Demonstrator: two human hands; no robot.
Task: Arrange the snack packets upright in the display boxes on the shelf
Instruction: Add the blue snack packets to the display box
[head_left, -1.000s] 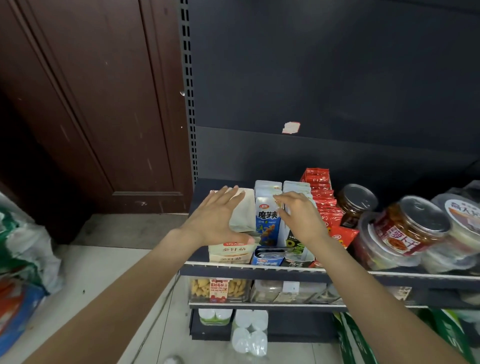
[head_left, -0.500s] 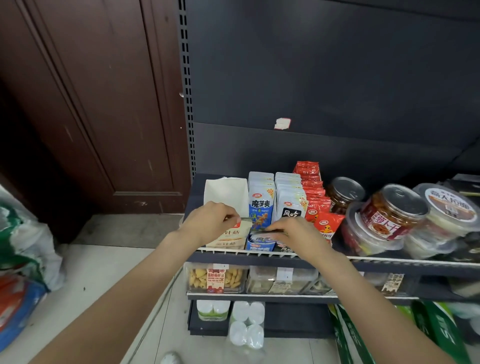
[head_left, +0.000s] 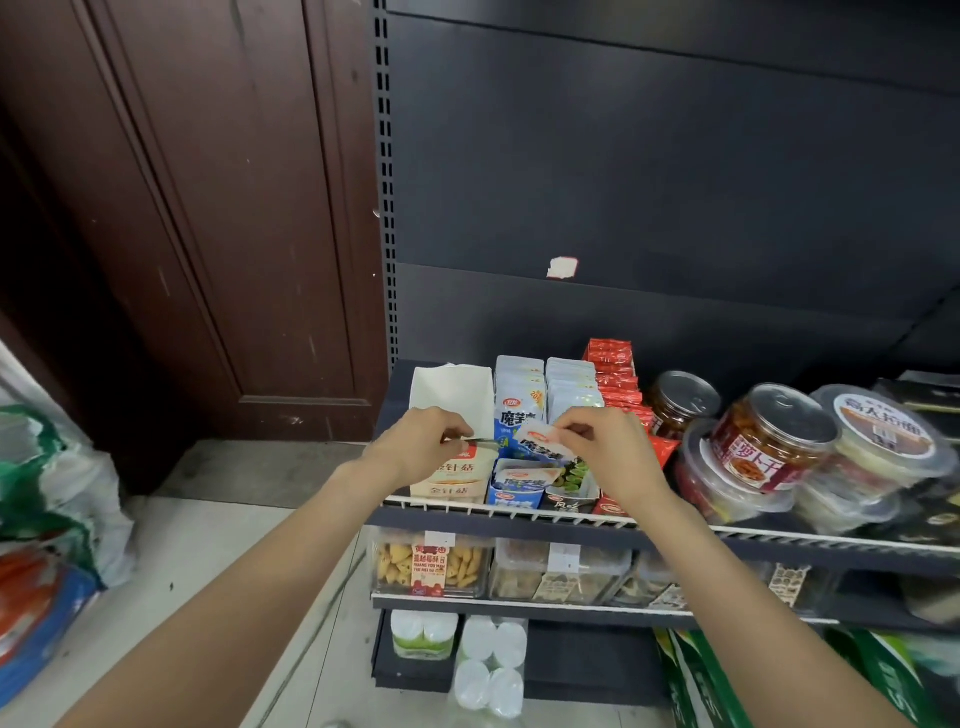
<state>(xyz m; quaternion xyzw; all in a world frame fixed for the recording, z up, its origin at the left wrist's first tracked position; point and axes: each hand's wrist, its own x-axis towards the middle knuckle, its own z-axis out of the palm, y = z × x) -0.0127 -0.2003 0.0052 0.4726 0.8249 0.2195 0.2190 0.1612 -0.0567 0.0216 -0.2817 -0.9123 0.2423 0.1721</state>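
Display boxes stand side by side on the dark shelf (head_left: 519, 517). The white box (head_left: 451, 395) at the far left holds cream packets (head_left: 457, 467) at its front and looks bare behind. My left hand (head_left: 415, 449) pinches the top edge of a cream packet there. The blue box (head_left: 511, 493) beside it holds blue-and-white packets standing upright (head_left: 519, 410). My right hand (head_left: 605, 454) pinches a blue-and-white packet (head_left: 543, 446), tilted, just above that box's front. Silver packets (head_left: 571, 392) and red packets (head_left: 615, 376) fill the boxes to the right.
Jars (head_left: 763, 441) and round plastic tubs (head_left: 878, 436) crowd the shelf's right side. The lower shelf carries clear snack bins (head_left: 431, 564). Bottles (head_left: 488, 665) stand on the floor below. Bags (head_left: 47, 493) lie at the left beside a brown door (head_left: 182, 208).
Both hands drew back from the rear packets to the box fronts. My right hand picked up a blue-and-white packet, and my left now pinches a cream packet's edge.
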